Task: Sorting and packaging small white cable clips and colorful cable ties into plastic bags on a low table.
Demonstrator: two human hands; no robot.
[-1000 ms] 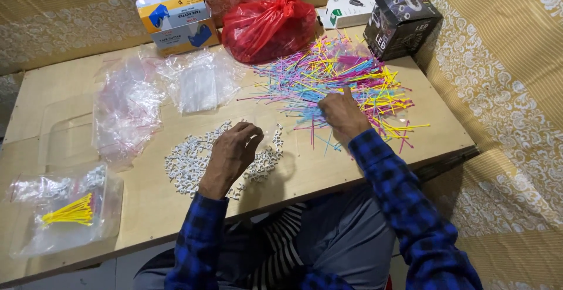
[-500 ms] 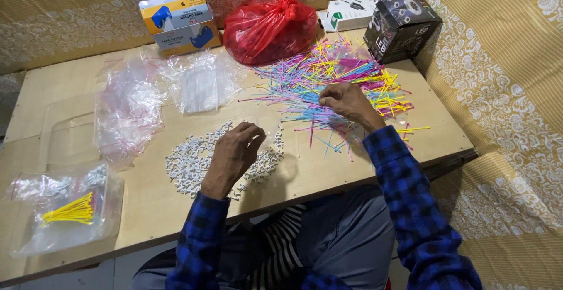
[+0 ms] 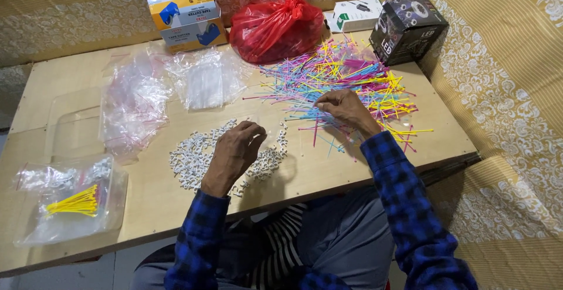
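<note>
My left hand (image 3: 236, 149) rests on a heap of small white plastic clips (image 3: 190, 156). Its fingers are curled around what looks like a small clear bag (image 3: 265, 127). My right hand (image 3: 346, 109) lies palm down at the near edge of a spread of coloured cable ties (image 3: 343, 76) in pink, yellow, blue and green. Its fingertips pinch at a few ties on the pile's left side. Both sleeves are blue and black check.
Crumpled clear bags (image 3: 136, 105) and a flatter stack of them (image 3: 206, 80) lie left of centre. A clear tray (image 3: 114, 208) holds yellow ties (image 3: 75, 203). Along the back stand yellow and blue boxes (image 3: 186, 17), a red plastic bag (image 3: 274, 26), a white box (image 3: 355, 14) and a black box (image 3: 410, 27).
My right hand has slid left and a little nearer across the coloured ties. My left hand has stayed on the white clips, with its fingers curling in slightly.
</note>
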